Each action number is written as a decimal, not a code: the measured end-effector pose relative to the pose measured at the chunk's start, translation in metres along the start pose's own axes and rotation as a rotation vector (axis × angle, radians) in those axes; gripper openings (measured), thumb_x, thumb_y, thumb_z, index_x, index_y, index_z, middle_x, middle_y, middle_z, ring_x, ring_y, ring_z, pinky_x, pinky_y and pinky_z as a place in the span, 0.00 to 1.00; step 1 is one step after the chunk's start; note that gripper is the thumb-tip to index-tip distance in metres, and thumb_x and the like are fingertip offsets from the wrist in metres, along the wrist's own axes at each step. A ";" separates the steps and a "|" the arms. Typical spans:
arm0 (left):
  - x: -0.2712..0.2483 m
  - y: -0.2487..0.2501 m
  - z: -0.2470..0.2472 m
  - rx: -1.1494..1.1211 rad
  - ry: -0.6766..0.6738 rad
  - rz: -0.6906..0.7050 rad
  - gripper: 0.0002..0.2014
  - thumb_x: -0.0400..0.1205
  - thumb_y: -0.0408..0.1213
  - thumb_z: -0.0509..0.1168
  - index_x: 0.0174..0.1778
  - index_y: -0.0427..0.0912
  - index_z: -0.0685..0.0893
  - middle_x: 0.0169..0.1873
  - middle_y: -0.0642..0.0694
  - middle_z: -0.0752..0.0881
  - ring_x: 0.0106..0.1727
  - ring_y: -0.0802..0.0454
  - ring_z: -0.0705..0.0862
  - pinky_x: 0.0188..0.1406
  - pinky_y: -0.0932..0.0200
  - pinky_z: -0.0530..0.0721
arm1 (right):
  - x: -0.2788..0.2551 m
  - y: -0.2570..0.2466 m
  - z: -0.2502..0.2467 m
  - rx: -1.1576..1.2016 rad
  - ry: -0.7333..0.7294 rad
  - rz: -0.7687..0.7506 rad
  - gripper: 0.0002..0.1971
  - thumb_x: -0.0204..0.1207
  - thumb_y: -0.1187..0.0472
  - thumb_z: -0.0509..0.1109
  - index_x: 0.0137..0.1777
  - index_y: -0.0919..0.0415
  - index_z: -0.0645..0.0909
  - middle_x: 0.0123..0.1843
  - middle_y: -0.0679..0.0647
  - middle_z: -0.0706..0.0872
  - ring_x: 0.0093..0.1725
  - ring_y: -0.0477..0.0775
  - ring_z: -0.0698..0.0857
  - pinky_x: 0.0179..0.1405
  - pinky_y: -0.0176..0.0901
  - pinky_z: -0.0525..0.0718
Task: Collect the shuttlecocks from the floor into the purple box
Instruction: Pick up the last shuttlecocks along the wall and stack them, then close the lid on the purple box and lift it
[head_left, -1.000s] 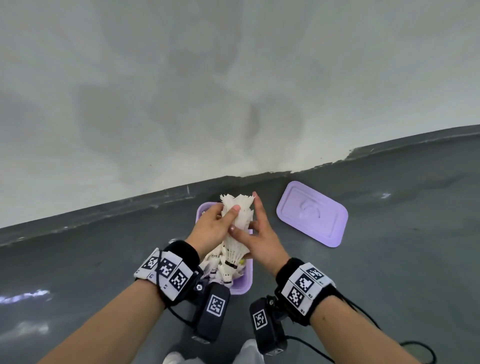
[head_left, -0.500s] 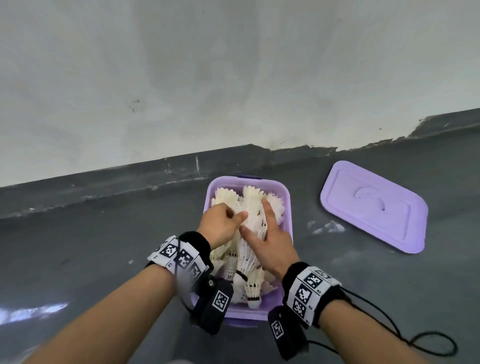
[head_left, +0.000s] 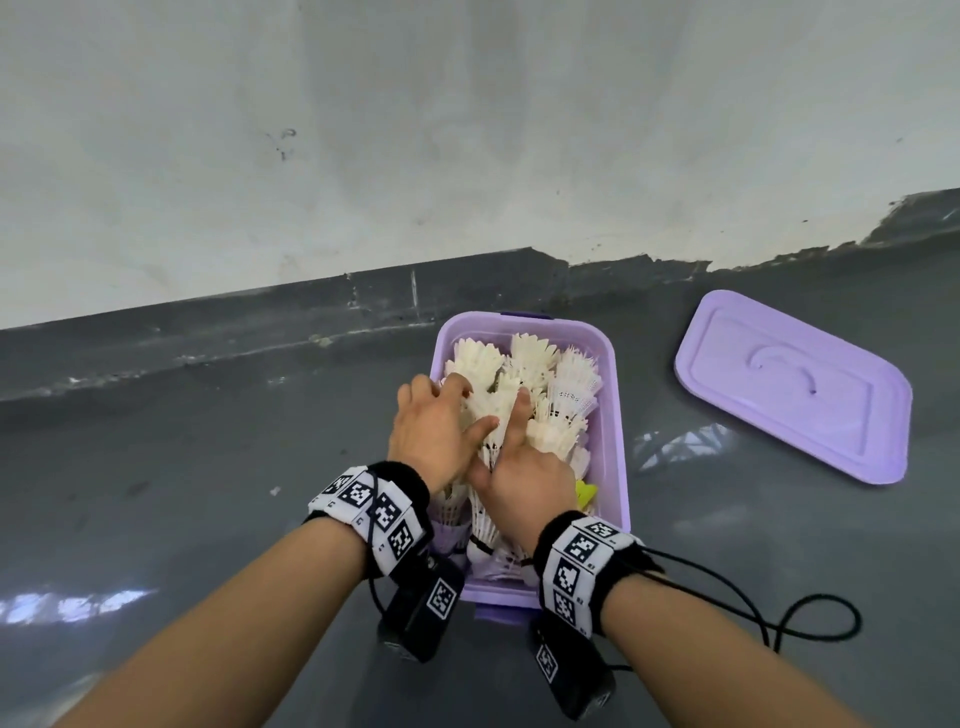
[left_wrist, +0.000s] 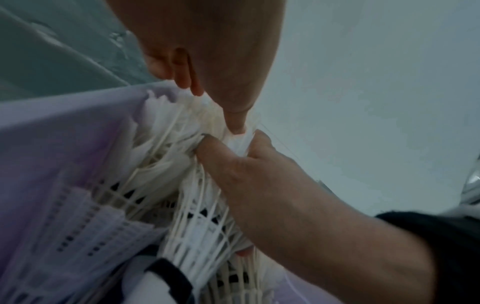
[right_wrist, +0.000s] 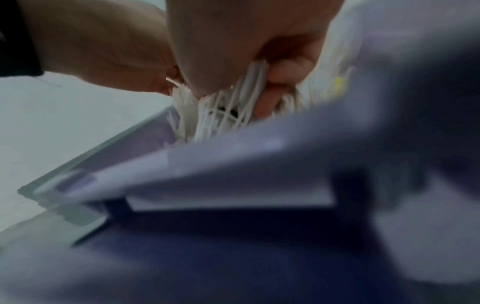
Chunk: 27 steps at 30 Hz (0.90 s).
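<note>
The purple box (head_left: 618, 415) sits on the grey floor by the wall, packed with white shuttlecocks (head_left: 530, 358). Both hands are inside it on a nested stack of shuttlecocks (head_left: 493, 415) lying lengthwise. My left hand (head_left: 457, 410) curls over the feathered end, its thumb pressed on the feathers (left_wrist: 233, 121). My right hand (head_left: 511, 447) holds the stack from the right with the index finger stretched along it. In the right wrist view its other fingers (right_wrist: 280, 78) curl round the white feather ribs (right_wrist: 223, 111). A yellow-green shuttlecock (head_left: 586, 492) shows beside my right wrist.
The purple lid (head_left: 795, 384) lies flat on the floor to the right of the box. A white wall with a dark baseboard (head_left: 260, 322) runs just behind the box. A black cable (head_left: 810, 618) loops on the floor at my right forearm.
Both hands have lowered the stack of shuttlecocks from above the box down among those inside. The view has moved closer and tilted down.
</note>
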<state>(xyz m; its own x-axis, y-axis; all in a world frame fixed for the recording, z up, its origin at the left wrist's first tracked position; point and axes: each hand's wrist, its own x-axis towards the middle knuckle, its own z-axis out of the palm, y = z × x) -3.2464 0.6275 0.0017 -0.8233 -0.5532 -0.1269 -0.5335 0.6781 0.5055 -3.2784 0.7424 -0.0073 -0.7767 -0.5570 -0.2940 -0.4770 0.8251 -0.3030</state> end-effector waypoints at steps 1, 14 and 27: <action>0.000 -0.002 0.002 -0.002 0.017 0.003 0.25 0.78 0.56 0.66 0.67 0.49 0.74 0.56 0.43 0.72 0.62 0.44 0.69 0.60 0.54 0.74 | 0.001 -0.001 0.000 -0.002 0.003 0.001 0.48 0.81 0.35 0.48 0.80 0.69 0.26 0.49 0.56 0.88 0.41 0.60 0.87 0.33 0.46 0.73; -0.015 -0.011 0.000 -0.297 0.234 -0.048 0.18 0.85 0.46 0.56 0.70 0.48 0.74 0.57 0.45 0.74 0.62 0.45 0.67 0.58 0.60 0.61 | -0.009 0.033 -0.048 0.361 0.363 0.114 0.25 0.84 0.38 0.43 0.78 0.39 0.63 0.49 0.59 0.88 0.52 0.64 0.83 0.52 0.50 0.75; -0.005 -0.036 0.018 -0.474 0.047 -0.235 0.13 0.87 0.42 0.55 0.58 0.40 0.81 0.49 0.41 0.87 0.50 0.40 0.83 0.49 0.50 0.80 | 0.085 0.161 -0.038 0.561 0.370 0.665 0.21 0.78 0.58 0.59 0.70 0.64 0.73 0.72 0.67 0.75 0.70 0.69 0.74 0.70 0.51 0.71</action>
<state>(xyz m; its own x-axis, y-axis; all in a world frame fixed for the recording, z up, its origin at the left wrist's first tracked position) -3.2264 0.6143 -0.0314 -0.6765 -0.6926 -0.2503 -0.5477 0.2461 0.7997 -3.4368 0.8317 -0.0468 -0.9455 0.1560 -0.2859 0.3030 0.7430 -0.5967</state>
